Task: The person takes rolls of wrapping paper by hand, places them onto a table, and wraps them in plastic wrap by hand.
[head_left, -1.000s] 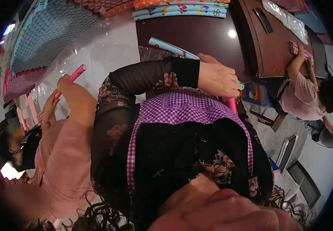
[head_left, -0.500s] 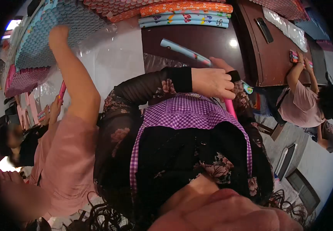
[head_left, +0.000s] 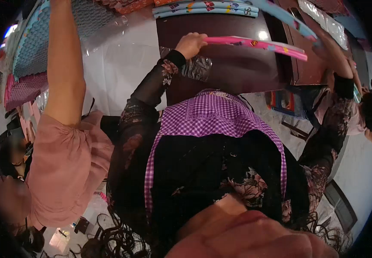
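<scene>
My left hand (head_left: 191,45) is closed round one end of a long pink patterned roll (head_left: 254,44). The roll points to the right above the dark brown table, with a pale strip along its far edge. Out to the right, my right hand (head_left: 323,50) grips a light blue patterned roll (head_left: 287,18). That roll slants from the top edge down towards the hand, and motion blurs both hand and roll. Crumpled clear plastic film (head_left: 197,69) lies on the table near my left wrist.
Several blue printed rolls (head_left: 205,9) lie at the table's (head_left: 220,71) far side. Stacked blue rolls (head_left: 31,51) show their ends at upper left, where a co-worker's arm (head_left: 65,64) reaches up. Another person is partly hidden behind my right arm. Clear packaging (head_left: 323,19) lies at upper right.
My hands have moved apart: the left forward and left with the pink roll, the right far out to the right with the blue roll. The co-worker's arm at left reaches further up.
</scene>
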Motion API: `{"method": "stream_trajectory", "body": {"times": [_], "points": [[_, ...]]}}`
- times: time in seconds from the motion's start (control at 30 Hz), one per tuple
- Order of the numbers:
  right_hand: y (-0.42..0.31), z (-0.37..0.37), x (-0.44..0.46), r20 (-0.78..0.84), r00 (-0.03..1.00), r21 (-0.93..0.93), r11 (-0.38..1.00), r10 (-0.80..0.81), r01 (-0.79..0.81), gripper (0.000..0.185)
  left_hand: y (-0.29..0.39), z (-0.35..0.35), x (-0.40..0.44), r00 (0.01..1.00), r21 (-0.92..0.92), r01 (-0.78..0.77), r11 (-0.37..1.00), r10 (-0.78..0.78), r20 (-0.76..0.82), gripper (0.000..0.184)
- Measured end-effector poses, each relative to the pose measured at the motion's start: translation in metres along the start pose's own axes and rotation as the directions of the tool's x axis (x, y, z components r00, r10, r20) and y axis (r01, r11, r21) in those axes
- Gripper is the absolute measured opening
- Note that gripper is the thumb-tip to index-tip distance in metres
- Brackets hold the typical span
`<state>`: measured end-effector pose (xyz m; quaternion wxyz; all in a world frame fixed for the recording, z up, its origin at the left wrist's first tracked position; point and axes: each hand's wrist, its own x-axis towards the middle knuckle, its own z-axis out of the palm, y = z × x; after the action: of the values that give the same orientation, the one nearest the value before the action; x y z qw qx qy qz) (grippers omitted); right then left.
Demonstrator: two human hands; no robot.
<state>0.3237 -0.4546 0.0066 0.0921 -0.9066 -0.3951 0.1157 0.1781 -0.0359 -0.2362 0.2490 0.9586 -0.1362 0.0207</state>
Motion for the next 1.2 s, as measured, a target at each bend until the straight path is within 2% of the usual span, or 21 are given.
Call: {"method": "stream_trajectory", "body": {"times": [0.03,0.1,0.17,0.23,0.3,0.33,0.4,0.5,0.6,0.67,0.83,0.87,0.9,0.93,0.97,1.0,1.03,1.1,1.13,1.2], "points": [[0.0,0.008,-0.002,0.082,0.996,0.01,0.999,0.044,-0.045,0.055,-0.01,0.0,-0.003,1.0,-0.003,0.009,1.0,-0.009,0.003,0.023],[-0.027,0.052,-0.009,0.094,0.995,-0.009,1.0,-0.027,0.028,0.048,-0.042,0.011,-0.004,0.992,-0.036,0.055,0.998,-0.059,-0.109,0.023],[-0.035,0.102,0.004,0.316,0.945,0.03,0.995,0.079,-0.093,0.042,-0.057,0.013,-0.004,0.991,-0.025,0.096,0.995,-0.098,-0.086,0.022],[-0.035,0.16,0.007,0.314,0.941,0.069,0.986,0.124,-0.152,0.041,-0.056,0.014,-0.002,0.989,-0.005,0.132,0.991,-0.132,-0.071,0.023],[-0.037,0.194,0.01,0.392,0.919,-0.039,0.999,0.035,-0.021,0.044,-0.053,0.02,-0.003,0.988,-0.009,0.138,0.99,-0.139,-0.07,0.024],[-0.041,0.207,0.016,0.4,0.916,-0.038,0.999,0.034,-0.02,0.044,-0.054,0.025,-0.002,0.987,-0.004,0.14,0.99,-0.14,-0.079,0.024],[-0.054,0.222,0.026,0.466,0.878,-0.012,0.993,0.112,-0.12,0.045,-0.044,0.026,0.002,0.987,-0.011,0.154,0.988,-0.154,-0.034,0.025],[-0.064,0.242,0.043,0.401,0.914,0.063,0.993,0.069,-0.102,0.045,-0.039,0.041,0.005,0.989,0.004,0.15,0.989,-0.15,-0.007,0.026],[-0.062,0.261,0.057,0.381,0.924,0.084,0.994,0.035,-0.072,0.045,-0.032,0.053,0.003,0.99,-0.021,0.131,0.991,-0.132,-0.051,0.027],[-0.062,0.263,0.061,0.378,0.925,0.08,0.994,0.039,-0.075,0.044,-0.026,0.055,0.002,0.994,0.044,0.108,0.993,-0.108,-0.002,0.027],[-0.051,0.258,0.082,0.343,0.939,-0.013,0.999,0.038,-0.036,0.045,-0.012,0.034,0.006,0.984,0.197,0.04,0.98,-0.004,-0.178,0.02],[-0.047,0.294,0.073,0.21,0.976,0.082,0.996,-0.06,0.044,0.046,-0.015,0.046,-0.012,0.987,0.193,0.079,0.978,-0.05,-0.151,0.02],[-0.042,0.292,0.073,0.223,0.972,0.083,0.995,-0.08,0.063,0.046,-0.01,0.039,-0.011,0.994,0.178,0.063,0.982,-0.045,-0.099,0.024],[-0.039,0.296,0.074,0.218,0.975,0.114,0.993,-0.04,0.015,0.046,-0.008,0.035,-0.011,0.998,0.16,0.043,0.986,-0.037,-0.042,0.027],[-0.04,0.292,0.075,0.214,0.977,0.144,0.989,0.007,-0.039,0.047,-0.007,0.036,-0.01,0.998,0.218,0.042,0.975,-0.032,-0.046,0.028],[-0.043,0.29,0.074,0.142,0.99,0.194,0.981,-0.009,-0.019,0.048,-0.009,0.037,-0.01,0.998,0.213,0.047,0.976,-0.039,-0.046,0.028],[-0.044,0.289,0.072,0.15,0.989,0.188,0.982,-0.005,-0.024,0.048,-0.012,0.039,-0.009,0.995,0.208,0.028,0.978,-0.008,-0.096,0.029],[-0.049,0.284,0.067,-0.074,0.997,0.169,0.985,-0.031,0.043,0.045,-0.012,0.042,-0.008,0.988,0.189,0.0,0.982,0.03,-0.155,0.03],[-0.056,0.287,0.065,-0.133,0.99,0.128,0.99,-0.045,0.062,0.041,-0.013,0.044,-0.016,0.987,0.219,0.012,0.976,0.023,-0.157,0.032],[-0.06,0.285,0.06,-0.155,0.988,0.098,0.994,-0.027,0.043,0.041,-0.012,0.042,-0.017,0.986,0.262,0.007,0.965,0.038,-0.164,0.041]]}}
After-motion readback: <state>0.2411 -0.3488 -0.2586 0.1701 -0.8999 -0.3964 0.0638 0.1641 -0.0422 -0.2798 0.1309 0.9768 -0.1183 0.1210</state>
